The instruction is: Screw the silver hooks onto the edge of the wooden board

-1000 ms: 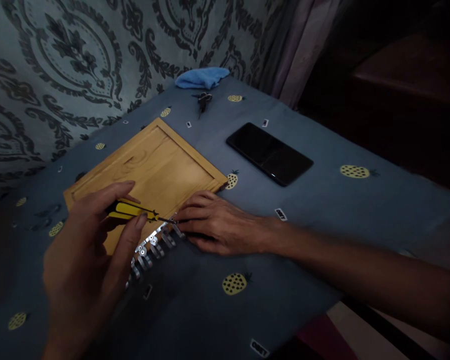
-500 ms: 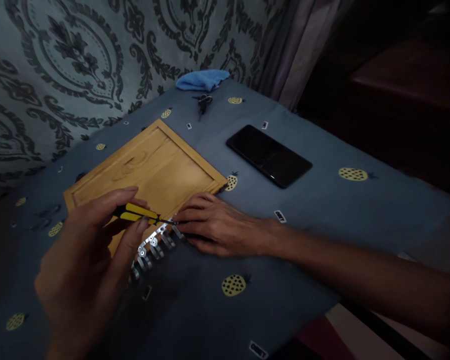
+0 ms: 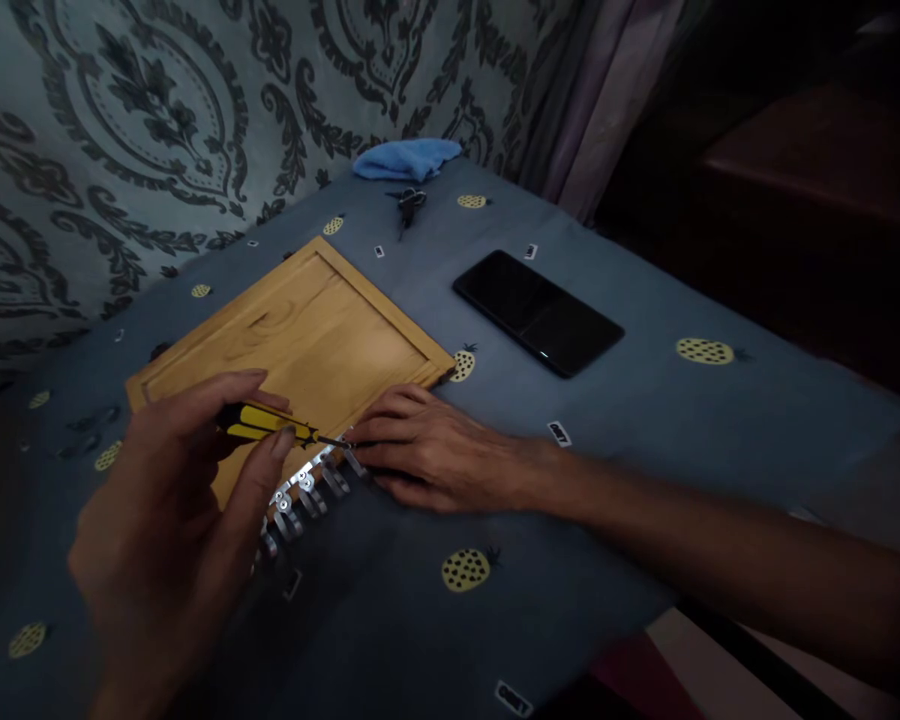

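My left hand (image 3: pixel 169 510) grips a yellow-and-black screwdriver (image 3: pixel 266 424) between thumb and fingers, its shaft pointing right. The screwdriver's tip meets the near end of a silver metal hook rail (image 3: pixel 305 483), right by my other hand's fingertips. Several curved hooks and screw heads show along the rail, which lies on the edge of a wooden board (image 3: pixel 345 320) with a raised frame. My right hand (image 3: pixel 435 450) is closed over the rail's right end at the board's edge, and its fingertips hide that end.
A black phone (image 3: pixel 538 312) lies right of the board. Farther back are a small dark object like keys (image 3: pixel 409 205) and a blue cloth (image 3: pixel 405 160). A pineapple-print cloth (image 3: pixel 607 430) covers the table, with a patterned curtain (image 3: pixel 195 100) behind it.
Hardly anything differs. The screwdriver handle has turned slightly in my left hand, which shifts a little left; my right hand stays put.
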`<state>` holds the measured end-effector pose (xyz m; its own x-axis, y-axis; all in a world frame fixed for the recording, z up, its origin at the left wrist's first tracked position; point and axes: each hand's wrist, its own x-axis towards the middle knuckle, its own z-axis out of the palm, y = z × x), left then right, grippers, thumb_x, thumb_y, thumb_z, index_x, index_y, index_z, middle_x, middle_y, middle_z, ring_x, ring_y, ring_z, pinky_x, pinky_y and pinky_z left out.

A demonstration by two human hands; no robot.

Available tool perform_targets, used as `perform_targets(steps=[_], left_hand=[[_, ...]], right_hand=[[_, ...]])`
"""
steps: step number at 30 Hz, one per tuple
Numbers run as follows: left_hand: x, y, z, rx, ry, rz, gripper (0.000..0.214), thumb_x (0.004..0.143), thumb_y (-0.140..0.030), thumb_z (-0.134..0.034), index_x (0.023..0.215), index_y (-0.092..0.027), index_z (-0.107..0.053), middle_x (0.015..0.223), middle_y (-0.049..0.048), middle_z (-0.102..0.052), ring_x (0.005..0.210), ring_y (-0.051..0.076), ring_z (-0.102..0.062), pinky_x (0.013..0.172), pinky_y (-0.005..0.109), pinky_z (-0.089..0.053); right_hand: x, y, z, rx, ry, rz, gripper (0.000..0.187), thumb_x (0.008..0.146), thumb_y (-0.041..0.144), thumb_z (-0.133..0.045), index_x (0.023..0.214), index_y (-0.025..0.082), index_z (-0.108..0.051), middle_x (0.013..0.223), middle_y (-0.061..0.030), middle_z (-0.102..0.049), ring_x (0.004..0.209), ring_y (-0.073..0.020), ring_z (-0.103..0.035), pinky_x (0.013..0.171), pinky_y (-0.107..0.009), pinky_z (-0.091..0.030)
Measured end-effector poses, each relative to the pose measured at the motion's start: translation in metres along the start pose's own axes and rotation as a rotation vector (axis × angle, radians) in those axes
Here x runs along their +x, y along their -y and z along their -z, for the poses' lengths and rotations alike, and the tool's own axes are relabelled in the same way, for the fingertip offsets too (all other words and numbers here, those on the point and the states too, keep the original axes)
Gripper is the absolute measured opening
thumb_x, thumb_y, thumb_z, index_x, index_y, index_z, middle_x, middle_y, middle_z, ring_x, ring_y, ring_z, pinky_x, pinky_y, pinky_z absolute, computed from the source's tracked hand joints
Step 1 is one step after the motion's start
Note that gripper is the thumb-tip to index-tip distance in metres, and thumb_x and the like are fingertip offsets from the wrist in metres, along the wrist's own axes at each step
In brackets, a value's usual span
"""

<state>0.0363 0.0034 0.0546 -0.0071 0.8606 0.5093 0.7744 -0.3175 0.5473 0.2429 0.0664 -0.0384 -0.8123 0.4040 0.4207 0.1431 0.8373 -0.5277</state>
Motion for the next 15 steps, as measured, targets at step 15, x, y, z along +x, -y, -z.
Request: perform_targets(steps=[15], left_hand=[[0.012,0.0,-0.003,0.007,-0.005,-0.062,0.034,0.085,-0.022,-0.075,0.118,-0.028,-0.071,0.104,-0.0027,-0.075,0.092,0.012,-0.073,0.081,0.021,-0.061]], right_hand=[[0.0,0.0,0.0,-0.006,0.01,-0.011,0.031,0.1,0.021,-0.054,0.126,0.014,-0.069,0.132,-0.009,-0.071,0.12,-0.0259,-0.056,0.109,-0.046,-0.04]])
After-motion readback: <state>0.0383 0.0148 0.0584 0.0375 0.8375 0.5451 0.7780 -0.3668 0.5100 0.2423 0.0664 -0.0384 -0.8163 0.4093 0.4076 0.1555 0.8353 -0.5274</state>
